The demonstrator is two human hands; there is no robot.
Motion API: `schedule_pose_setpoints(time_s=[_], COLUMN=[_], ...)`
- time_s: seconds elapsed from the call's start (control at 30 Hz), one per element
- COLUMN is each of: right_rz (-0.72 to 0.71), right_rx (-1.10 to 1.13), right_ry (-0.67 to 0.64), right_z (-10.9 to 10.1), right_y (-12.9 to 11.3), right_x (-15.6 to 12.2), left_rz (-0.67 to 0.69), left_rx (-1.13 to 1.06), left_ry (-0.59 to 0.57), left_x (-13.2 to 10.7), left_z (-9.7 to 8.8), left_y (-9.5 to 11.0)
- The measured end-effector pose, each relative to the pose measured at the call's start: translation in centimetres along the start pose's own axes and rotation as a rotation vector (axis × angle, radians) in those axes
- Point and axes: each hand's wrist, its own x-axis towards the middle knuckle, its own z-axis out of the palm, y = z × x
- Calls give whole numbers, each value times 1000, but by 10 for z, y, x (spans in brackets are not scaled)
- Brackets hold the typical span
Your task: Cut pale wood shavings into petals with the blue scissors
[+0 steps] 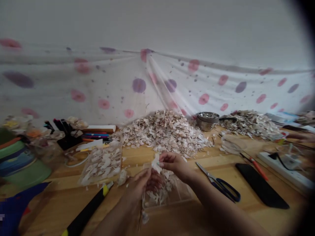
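A thin white petal-like flake [155, 162] is held up in the middle, above a clear compartment tray [180, 191]. My right hand [173, 165] pinches it from the right between thumb and fingertips. From below left, my left hand [145, 181] has its thumb and finger closed at the flake's lower edge, the other fingers curled beneath. Loose pale flakes [157, 196] lie in the left part of the tray, partly hidden by my hands. A second shallow clear tray [85, 173] full of similar flakes sits to the left.
A large flake heap [164, 131] rises behind my hands, beside a metal tin [208, 121]. Scissors [219, 183], a black flat case [262, 186] and a power strip [285, 172] lie right. A black-and-yellow utility knife [87, 209] lies left. Another person's hand [301, 137] shows far right.
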Motion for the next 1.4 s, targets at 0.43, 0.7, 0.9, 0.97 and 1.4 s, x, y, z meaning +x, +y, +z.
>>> schedule_pose_setpoints(time_s=[0.43, 0.7, 0.9, 0.97, 1.4], right_rz=[4, 147, 108, 100, 149], right_rx=[132, 138, -45, -76, -198], right_ry=[-78, -34, 0, 23, 58], right_z=[4, -4, 2, 2, -8], right_y=[22, 16, 28, 32, 27], right_x=[-18, -14, -13, -12, -8], left_rz=[-14, 241, 268, 256, 246], left_rx=[-248, 269, 468, 487, 506], left_ry=[36, 287, 242, 235, 264], left_x=[-5, -3, -2, -1, 6], left_z=[16, 8, 4, 3, -4], left_y=[-6, -4, -8, -9, -13])
